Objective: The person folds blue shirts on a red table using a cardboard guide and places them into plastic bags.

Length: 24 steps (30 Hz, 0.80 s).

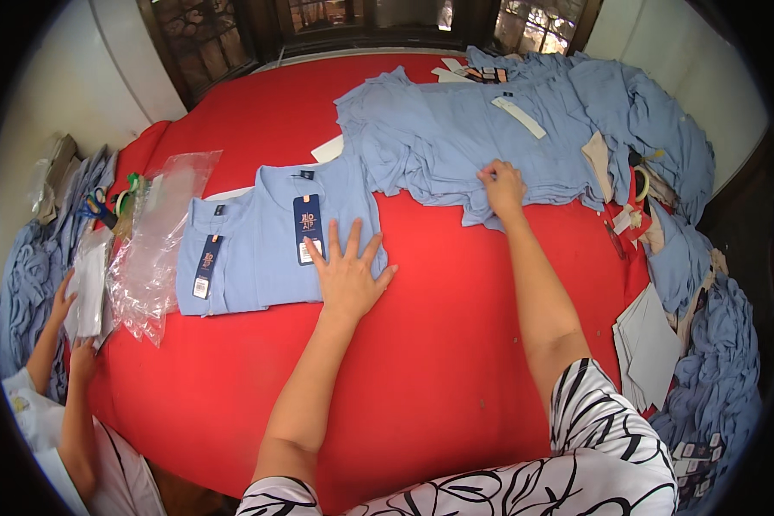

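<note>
My left hand lies flat, fingers spread, on the lower right corner of a folded light blue shirt with a dark blue hang tag. A second folded blue shirt lies partly under it to the left. My right hand pinches the front edge of a spread pile of unfolded blue shirts further back on the red table.
Clear plastic bags lie left of the folded shirts. Another person's hands hold a packet at the left edge. Scissors and tape sit at far left. More blue cloth and white cards heap at right.
</note>
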Motion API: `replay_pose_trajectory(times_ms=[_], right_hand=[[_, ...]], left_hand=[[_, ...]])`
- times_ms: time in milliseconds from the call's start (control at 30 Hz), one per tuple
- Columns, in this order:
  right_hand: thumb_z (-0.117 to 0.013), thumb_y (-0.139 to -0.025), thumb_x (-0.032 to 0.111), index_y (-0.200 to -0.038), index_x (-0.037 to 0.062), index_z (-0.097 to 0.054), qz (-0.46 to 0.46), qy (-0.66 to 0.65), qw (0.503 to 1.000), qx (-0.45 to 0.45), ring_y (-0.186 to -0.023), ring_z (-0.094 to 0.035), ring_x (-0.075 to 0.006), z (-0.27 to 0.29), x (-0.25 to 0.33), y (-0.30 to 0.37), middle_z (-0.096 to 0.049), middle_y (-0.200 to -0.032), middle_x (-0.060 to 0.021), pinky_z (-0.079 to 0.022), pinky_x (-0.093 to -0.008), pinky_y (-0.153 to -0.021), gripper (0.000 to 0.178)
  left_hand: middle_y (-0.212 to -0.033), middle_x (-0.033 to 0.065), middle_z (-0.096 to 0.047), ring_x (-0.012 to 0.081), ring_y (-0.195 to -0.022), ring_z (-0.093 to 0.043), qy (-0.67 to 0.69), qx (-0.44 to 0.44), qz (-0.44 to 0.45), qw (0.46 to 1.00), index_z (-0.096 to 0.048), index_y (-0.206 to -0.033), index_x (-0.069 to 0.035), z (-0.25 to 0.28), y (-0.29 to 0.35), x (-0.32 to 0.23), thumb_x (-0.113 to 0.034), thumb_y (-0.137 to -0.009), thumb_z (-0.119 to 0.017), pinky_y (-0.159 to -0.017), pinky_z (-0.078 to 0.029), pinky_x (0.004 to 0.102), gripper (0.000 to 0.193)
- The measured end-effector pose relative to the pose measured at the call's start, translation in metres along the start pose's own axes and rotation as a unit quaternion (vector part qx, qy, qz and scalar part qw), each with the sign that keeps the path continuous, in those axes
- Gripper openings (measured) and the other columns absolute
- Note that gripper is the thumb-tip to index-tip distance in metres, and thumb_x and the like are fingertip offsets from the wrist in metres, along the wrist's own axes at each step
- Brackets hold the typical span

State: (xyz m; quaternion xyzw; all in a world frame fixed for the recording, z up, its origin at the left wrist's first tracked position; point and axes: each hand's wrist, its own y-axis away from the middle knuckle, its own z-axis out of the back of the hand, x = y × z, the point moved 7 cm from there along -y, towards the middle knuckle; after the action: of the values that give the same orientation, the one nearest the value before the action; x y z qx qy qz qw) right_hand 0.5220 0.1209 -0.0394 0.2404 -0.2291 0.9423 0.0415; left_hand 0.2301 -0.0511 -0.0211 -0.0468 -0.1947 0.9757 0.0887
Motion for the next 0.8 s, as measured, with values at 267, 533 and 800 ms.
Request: replay_pose_trajectory(times_ms=[267, 533, 800], right_hand=[[-0.058, -0.092, 0.014, -0.088, 0.0, -0.06, 0.035, -0.218, 0.967, 0.127, -0.08, -0.062, -0.0309, 0.101, 0.018, 0.027, -0.064, -0.089, -0.0176, -0.047, -0.0399, -0.074, 0.014], [-0.06, -0.087, 0.007, -0.101, -0.0006, -0.06, 0.25, -0.327, 0.843, 0.347, -0.104, -0.059, -0.0345, 0.205, 0.09, 0.307, -0.061, -0.104, -0.0188, -0.047, -0.0403, -0.089, 0.016], [-0.053, -0.093, 0.047, -0.146, 0.0111, -0.04, -0.253, 0.263, 0.93, -0.04, -0.143, -0.024, -0.0401, 0.294, -0.274, 0.349, -0.03, -0.155, -0.0164, -0.017, -0.0659, -0.11, 0.065]], left_hand=[[-0.15, 0.0011, -0.041, 0.033, -0.144, -0.025, -0.057, 0.039, 0.005, 0.998, -0.056, -0.133, -0.031, -0.013, 0.002, 0.038, -0.044, -0.085, -0.059, -0.11, -0.011, 0.071, 0.049], [-0.159, 0.002, -0.024, 0.0329, -0.148, -0.014, -0.171, 0.053, -0.006, 0.984, -0.041, -0.146, -0.029, 0.01, 0.003, 0.032, -0.046, -0.087, -0.06, -0.111, -0.013, 0.0691, 0.064], [-0.133, 0.0218, -0.051, 0.0371, -0.123, -0.045, 0.194, -0.015, 0.141, 0.971, -0.051, -0.134, 0.001, 0.045, 0.12, -0.052, -0.033, -0.098, -0.052, -0.105, -0.036, 0.0445, 0.049]])
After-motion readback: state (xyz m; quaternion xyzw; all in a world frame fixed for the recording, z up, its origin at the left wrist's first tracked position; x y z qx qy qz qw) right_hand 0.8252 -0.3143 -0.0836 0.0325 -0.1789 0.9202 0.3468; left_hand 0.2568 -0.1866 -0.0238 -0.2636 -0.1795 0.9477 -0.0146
